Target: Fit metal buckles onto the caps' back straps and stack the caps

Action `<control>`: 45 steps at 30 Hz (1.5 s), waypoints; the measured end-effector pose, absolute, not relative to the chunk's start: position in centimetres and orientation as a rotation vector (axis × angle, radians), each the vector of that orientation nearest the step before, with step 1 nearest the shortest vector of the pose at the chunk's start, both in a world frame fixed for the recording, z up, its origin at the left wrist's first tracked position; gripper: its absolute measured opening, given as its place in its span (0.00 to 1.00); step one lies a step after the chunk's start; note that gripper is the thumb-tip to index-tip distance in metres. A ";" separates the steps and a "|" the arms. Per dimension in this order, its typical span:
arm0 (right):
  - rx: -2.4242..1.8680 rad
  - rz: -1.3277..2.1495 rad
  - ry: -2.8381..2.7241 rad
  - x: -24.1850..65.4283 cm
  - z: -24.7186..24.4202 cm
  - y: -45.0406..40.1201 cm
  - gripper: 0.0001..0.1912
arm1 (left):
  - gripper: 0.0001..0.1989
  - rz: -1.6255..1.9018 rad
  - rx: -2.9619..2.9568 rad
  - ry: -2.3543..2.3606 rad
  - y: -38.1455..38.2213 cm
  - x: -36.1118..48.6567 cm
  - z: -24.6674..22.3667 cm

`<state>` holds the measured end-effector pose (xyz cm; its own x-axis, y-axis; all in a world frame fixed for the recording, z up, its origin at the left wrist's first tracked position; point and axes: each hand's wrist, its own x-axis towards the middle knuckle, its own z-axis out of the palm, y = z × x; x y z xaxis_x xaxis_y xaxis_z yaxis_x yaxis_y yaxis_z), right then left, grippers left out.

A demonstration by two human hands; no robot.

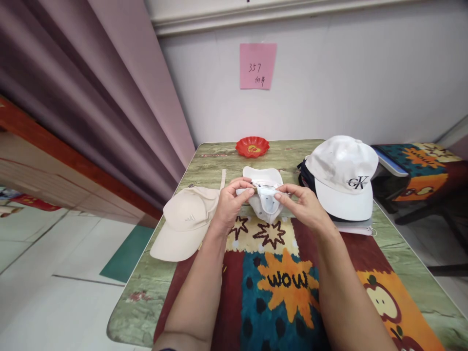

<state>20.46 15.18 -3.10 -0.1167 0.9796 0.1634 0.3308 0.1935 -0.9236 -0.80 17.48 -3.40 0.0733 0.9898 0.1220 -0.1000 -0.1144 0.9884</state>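
Head view: over the table (210, 168), a white cap (269, 208) is pointing its curved brim (262, 173) toward 12 o'clock; left hand (234, 201) and right hand (302, 202) are closely pinching its back strap (269, 192). Handling is looking unfinished, fastening unclear. A beige cap (186, 217) is lying at 9 o'clock, a lettered cap (343, 170) at 3.

One white fabric cap (268, 208), curved brim (262, 173) at far side, crown downward, pinched at its back band (267, 191) over the green wood-patterned table (212, 163); contact unclear.
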 end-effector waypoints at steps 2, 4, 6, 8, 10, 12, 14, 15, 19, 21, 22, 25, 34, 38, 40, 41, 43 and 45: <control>-1.188 1.043 -1.597 20.2 -3.1 15.1 0.15 | 0.11 1.266 1.318 0.987 17.5 -1.5 -3.1; -1.103 1.119 -1.557 19.9 -3.1 15.2 0.15 | 0.12 1.148 1.304 0.899 17.6 -2.4 -3.0; -1.090 1.159 -1.544 19.5 -3.2 15.2 0.16 | 0.13 1.023 1.279 0.839 17.8 -3.3 -3.1; -1.140 1.159 -1.566 19.2 -3.3 15.3 0.16 | 0.15 0.960 1.277 0.856 18.0 -3.9 -3.4; -1.195 1.125 -1.602 19.2 -3.2 15.2 0.17 | 0.16 0.952 1.279 0.903 18.3 -4.2 -3.6; -1.230 1.083 -1.647 19.3 -3.2 15.1 0.18 | 0.16 0.937 1.285 0.926 18.4 -4.2 -3.8; -1.251 1.056 -1.693 19.4 -3.1 15.0 0.18 | 0.16 0.910 1.298 0.938 18.4 -3.9 -3.9; -1.254 1.048 -1.712 19.5 -3.2 15.0 0.18 | 0.17 0.897 1.304 0.945 18.4 -3.7 -3.9; -1.282 1.015 -1.734 19.6 -3.7 15.1 0.16 | 0.23 0.833 1.338 1.003 18.3 -3.3 -4.0; -1.343 0.986 -1.723 19.5 -3.9 15.2 0.14 | 0.25 0.749 1.393 1.059 18.2 -3.4 -4.0; -1.373 0.973 -1.720 19.5 -3.9 15.2 0.13 | 0.24 0.702 1.425 1.082 18.2 -3.4 -3.9; -1.425 0.942 -1.739 19.4 -3.8 15.1 0.13 | 0.21 0.625 1.479 1.084 18.2 -3.7 -3.6; -1.385 0.762 -1.939 18.3 -2.3 14.4 0.10 | 0.21 0.659 1.387 0.985 17.8 -2.9 -3.3; -1.395 0.784 -1.932 18.1 -2.4 14.4 0.10 | 0.21 0.625 1.406 0.985 17.7 -3.0 -3.4; -1.416 0.787 -1.929 18.1 -2.4 14.4 0.11 | 0.22 0.613 1.442 1.005 17.8 -3.1 -3.4; -1.433 0.782 -1.930 18.1 -2.5 14.5 0.11 | 0.21 0.612 1.469 1.012 17.8 -3.0 -3.4; -1.476 0.765 -1.928 18.1 -2.5 14.5 0.12 | 0.20 0.618 1.518 1.019 17.8 -2.9 -3.4; -1.500 0.754 -1.922 18.0 -2.4 14.5 0.14 | 0.19 0.630 1.540 1.016 17.8 -2.7 -3.5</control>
